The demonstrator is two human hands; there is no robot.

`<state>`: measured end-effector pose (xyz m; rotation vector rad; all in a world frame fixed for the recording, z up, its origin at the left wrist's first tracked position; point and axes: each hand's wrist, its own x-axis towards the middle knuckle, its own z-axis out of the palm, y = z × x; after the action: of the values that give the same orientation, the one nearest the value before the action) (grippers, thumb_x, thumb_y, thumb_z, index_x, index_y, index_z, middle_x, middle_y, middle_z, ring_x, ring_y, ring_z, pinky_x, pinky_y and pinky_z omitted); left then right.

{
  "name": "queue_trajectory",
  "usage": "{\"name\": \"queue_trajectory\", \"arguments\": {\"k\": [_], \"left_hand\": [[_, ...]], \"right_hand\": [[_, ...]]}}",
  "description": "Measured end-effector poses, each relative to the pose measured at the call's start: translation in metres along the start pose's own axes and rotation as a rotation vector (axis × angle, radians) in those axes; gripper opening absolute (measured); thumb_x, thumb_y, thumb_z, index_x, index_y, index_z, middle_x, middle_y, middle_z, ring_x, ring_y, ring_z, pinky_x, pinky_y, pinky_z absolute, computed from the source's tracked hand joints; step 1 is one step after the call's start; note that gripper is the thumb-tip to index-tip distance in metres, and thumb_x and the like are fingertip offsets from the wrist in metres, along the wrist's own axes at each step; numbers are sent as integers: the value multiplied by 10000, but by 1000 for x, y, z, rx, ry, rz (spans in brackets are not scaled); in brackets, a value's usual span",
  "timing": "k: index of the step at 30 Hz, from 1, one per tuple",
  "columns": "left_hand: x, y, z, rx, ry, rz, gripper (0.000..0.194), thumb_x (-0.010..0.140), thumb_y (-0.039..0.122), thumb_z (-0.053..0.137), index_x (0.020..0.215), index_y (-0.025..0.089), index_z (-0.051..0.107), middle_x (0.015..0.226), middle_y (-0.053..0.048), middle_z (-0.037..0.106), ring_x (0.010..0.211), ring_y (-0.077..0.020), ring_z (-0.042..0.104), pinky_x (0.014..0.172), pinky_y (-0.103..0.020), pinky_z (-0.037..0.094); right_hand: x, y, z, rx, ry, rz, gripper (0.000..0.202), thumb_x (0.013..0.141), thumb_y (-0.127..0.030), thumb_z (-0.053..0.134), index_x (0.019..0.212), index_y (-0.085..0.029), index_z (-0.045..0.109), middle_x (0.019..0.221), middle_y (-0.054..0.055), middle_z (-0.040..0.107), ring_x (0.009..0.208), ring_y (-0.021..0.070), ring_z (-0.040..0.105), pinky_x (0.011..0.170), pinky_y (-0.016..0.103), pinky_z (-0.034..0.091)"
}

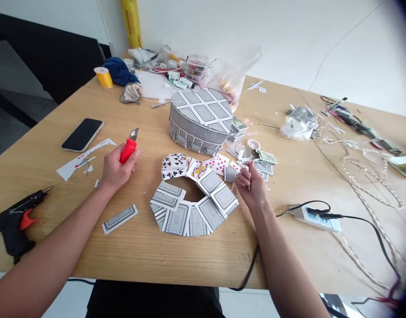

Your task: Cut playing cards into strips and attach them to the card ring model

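Observation:
My left hand (118,165) is closed round the red handle of a utility knife (127,150), its blade pointing up and away. My right hand (252,183) is closed with its fingers pinched; what they hold, if anything, cannot be made out. Between the hands lies a ring of overlapping playing cards (178,218), mostly backs up, with a few faces showing at its far side. Behind it stands a rounded box (203,117) covered in card backs. Loose cards (219,163) lie beside the right hand. A cut card strip (119,218) rests nearer me on the left.
A glue gun (16,221) lies at the left edge, with a phone (83,134) and paper scraps (79,161) beyond it. A power strip (317,217) and cords are on the right. Tape (253,145), a plastic bag (234,66) and clutter sit farther back.

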<state>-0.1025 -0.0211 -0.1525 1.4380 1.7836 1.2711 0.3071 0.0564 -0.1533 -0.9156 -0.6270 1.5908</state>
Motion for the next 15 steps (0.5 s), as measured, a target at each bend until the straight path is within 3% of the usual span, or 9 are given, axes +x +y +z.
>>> {"name": "queue_trajectory", "arguments": {"k": [5,9,12,15], "left_hand": [[3,4,1,-271,56,-114,481,1007,625,499,847,193,638,691,-16,609,542,-127,492,487,-291,353],[11,6,0,-466,108,-273,412,914,547,485,831,180,651,699,-69,632,559,-153,461,469,-307,308],[16,9,-2,-564,136,-344,339,908,480,517,895,177,669,803,-81,661,620,-164,485,504,-321,381],[19,13,-5,-693,124,-393,277,923,453,678,992,186,705,903,-57,682,726,-153,539,577,-300,467]], "right_hand": [[-1,2,-2,8,-13,46,283,919,-393,851,965,-209,641,571,-121,363,407,36,300,374,135,342],[-4,0,1,17,-31,50,170,941,-338,761,967,-208,655,578,-102,360,414,52,312,386,153,357],[-6,-2,3,30,-40,38,128,928,-297,692,1020,-207,689,589,-82,393,429,68,331,401,168,368],[-8,-3,4,42,-44,27,192,907,-282,646,1073,-211,711,600,-64,425,446,85,346,420,182,380]]}}
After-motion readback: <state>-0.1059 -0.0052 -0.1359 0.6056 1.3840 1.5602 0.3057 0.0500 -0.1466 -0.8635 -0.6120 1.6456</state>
